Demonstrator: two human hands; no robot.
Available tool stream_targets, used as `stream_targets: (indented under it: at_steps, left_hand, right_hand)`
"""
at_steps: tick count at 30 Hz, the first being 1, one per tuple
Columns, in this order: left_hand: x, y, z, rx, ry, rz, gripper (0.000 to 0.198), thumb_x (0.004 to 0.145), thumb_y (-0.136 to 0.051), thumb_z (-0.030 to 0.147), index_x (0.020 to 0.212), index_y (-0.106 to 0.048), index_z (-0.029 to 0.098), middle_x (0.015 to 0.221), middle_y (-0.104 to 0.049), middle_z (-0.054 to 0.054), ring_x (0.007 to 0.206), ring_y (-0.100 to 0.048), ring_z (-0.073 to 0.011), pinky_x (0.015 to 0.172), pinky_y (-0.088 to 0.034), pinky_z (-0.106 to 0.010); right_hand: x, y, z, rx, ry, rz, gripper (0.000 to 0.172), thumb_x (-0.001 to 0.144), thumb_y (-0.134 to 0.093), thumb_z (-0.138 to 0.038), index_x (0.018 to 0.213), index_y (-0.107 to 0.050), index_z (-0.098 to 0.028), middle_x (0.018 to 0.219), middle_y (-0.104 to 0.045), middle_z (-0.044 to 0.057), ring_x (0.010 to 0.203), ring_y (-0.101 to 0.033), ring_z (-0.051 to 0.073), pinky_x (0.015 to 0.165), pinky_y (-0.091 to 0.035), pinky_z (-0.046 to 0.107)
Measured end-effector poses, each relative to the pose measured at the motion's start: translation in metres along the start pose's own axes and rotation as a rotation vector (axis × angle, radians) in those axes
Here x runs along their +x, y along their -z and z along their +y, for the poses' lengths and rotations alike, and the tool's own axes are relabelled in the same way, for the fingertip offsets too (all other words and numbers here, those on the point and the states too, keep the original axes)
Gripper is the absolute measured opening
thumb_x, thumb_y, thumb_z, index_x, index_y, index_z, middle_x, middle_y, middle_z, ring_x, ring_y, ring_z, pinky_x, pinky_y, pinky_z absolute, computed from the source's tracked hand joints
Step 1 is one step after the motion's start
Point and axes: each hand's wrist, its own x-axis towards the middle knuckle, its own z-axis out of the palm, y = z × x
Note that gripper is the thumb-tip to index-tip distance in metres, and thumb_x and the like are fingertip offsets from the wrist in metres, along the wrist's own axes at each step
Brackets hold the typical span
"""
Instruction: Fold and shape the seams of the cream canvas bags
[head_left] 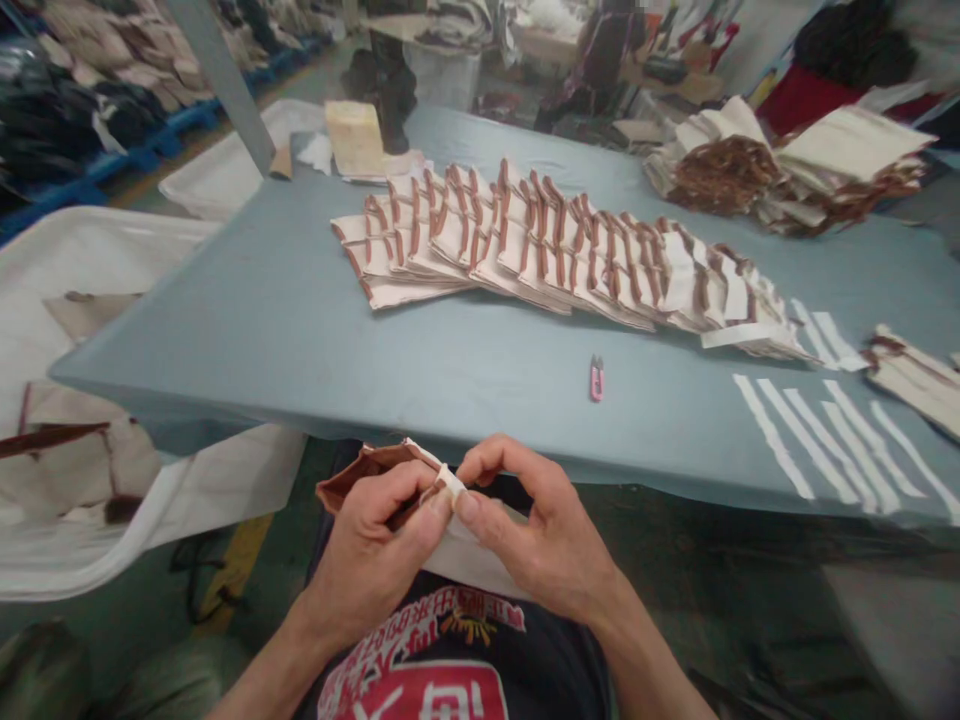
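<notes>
Left hand (pixel 373 548) and right hand (pixel 538 530) hold a folded brown-and-cream fabric piece (pixel 367 470) in narrow pinch grips, thumbs and fingers closed on it. Fabric sits above the lap, just short of the counter (pixel 300 340) edge.

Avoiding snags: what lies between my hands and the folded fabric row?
Pink thread snips lie on the blue table between the hands and the fabric row, in the head view.
</notes>
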Motion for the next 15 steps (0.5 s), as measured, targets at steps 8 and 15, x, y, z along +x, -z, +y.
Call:
stream_targets:
  at_steps: [8, 15]
  left_hand:
    - [-0.004, 0.003, -0.006, 0.113, -0.122, -0.023, 0.034, 0.099, -0.052, 0.023, 0.066, -0.058, 0.017, 0.062, -0.056, 0.002, 0.056, -0.049, -0.0109, 0.055, -0.04, -0.022]
    - [-0.006, 0.01, -0.008, 0.167, -0.175, -0.127, 0.033, 0.107, -0.046, 0.024, 0.077, -0.058, 0.019, 0.069, -0.062, 0.002, 0.061, -0.057, -0.0115, 0.059, -0.046, -0.022]
  right_hand:
    - [0.001, -0.011, -0.002, 0.033, 0.025, 0.019, 0.015, 0.095, -0.061, -0.026, 0.082, -0.061, -0.019, 0.074, -0.06, -0.003, 0.068, -0.053, 0.012, 0.065, -0.041, 0.024]
    - [0.0, -0.017, 0.0, -0.023, -0.084, 0.013, 0.018, 0.095, -0.056, -0.031, 0.08, -0.055, -0.021, 0.073, -0.056, -0.003, 0.065, -0.051, 0.013, 0.061, -0.04, 0.026]
